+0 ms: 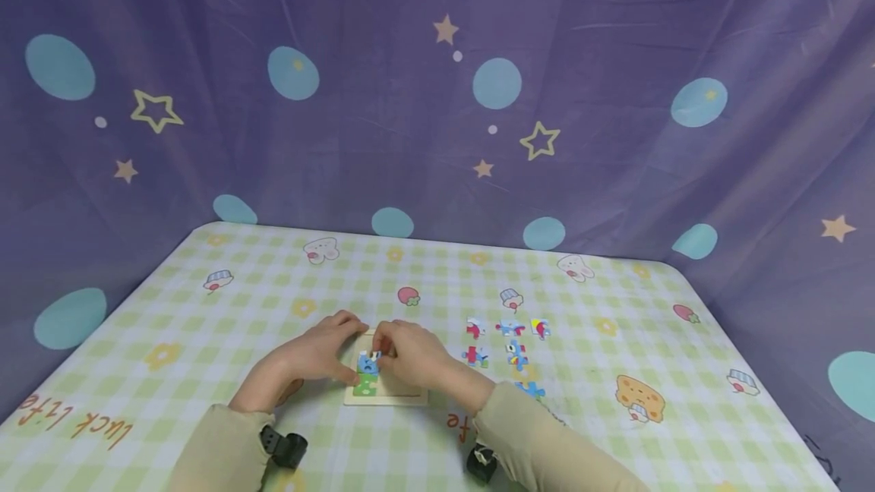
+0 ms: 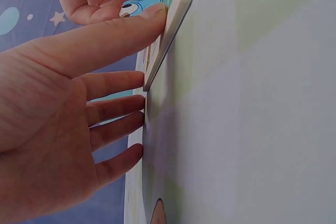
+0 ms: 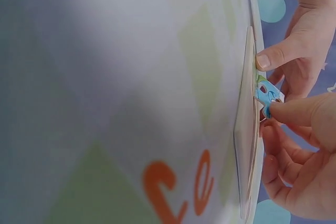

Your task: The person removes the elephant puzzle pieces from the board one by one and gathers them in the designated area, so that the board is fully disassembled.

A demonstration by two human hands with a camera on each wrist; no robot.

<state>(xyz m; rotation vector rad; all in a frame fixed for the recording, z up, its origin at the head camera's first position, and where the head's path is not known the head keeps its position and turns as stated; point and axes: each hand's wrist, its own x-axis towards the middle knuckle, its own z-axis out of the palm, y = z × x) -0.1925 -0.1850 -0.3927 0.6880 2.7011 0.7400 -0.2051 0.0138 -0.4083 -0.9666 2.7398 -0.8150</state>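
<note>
While the left hand [image 1: 321, 351] lies open with straight fingers against the puzzle board [image 1: 386, 395] on the table [image 1: 615, 431], the right hand [image 1: 410, 355] pinches a blue puzzle piece [image 1: 368, 362] over it. Only the head view shows the loose pieces [image 1: 509, 344] to the right.

My head camera looks forward and down over the table [image 1: 615, 302] from well back. My wrist cameras sit low and close — each turned sideways along the cloth. All three share the puzzle tray [image 1: 403, 395] beneath my fingertips [image 1: 380, 343].
</note>
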